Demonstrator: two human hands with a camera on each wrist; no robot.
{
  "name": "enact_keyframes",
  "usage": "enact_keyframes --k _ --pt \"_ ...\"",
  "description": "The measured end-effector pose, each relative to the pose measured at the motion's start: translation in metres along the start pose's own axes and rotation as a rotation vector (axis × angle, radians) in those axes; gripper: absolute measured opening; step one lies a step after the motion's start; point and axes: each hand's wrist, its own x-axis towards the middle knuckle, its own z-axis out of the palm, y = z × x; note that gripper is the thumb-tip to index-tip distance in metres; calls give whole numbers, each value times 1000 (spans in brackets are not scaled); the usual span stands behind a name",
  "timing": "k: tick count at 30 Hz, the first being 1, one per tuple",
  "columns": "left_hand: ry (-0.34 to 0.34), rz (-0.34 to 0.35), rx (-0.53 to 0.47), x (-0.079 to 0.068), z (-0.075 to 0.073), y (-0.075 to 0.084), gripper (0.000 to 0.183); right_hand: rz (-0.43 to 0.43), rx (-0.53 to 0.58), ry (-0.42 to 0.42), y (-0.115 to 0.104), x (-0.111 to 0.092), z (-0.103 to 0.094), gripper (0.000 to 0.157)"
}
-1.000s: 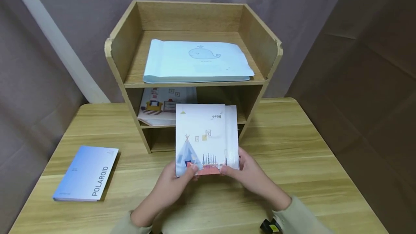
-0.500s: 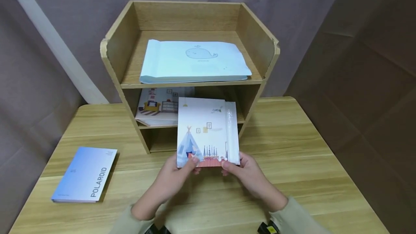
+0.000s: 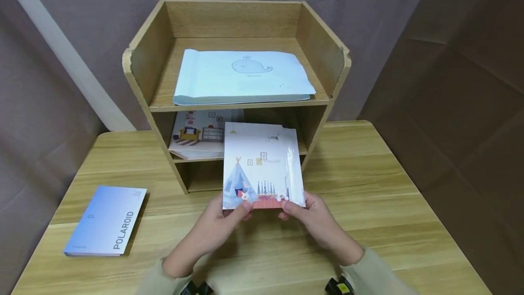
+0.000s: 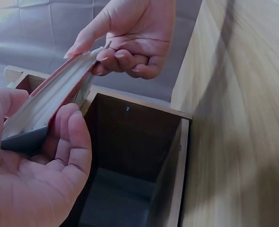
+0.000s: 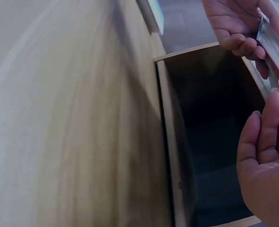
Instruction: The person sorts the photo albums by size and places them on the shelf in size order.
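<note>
Both hands hold a white book (image 3: 262, 167) with a blue tent on its cover, in front of the shelf's middle compartment in the head view. The left hand (image 3: 217, 222) grips its lower left corner, thumb on the cover and fingers underneath. At the lower right corner the right hand (image 3: 315, 217) grips it the same way. The left wrist view shows the book's page edges (image 4: 58, 90) between the two hands, with a red cover edge. In the right wrist view only part of the book (image 5: 275, 49) shows at the right edge.
A wooden shelf unit (image 3: 233, 19) stands at the table's back. On its top lies a pale blue whale book (image 3: 245, 78); another illustrated book (image 3: 200, 135) lies in the middle compartment. A blue POLAROID book (image 3: 106, 220) lies on the table (image 3: 389, 222) at left.
The hands have carried the book slightly forward, toward the shelf, and its cover now leans back a little more. Both hands keep their grip at the lower corners.
</note>
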Motion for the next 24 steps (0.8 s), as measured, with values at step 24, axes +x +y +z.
enact_keyframes --k 24 --pt "75 89 -56 50 6 24 26 -59 232 99 -32 38 -14 8"
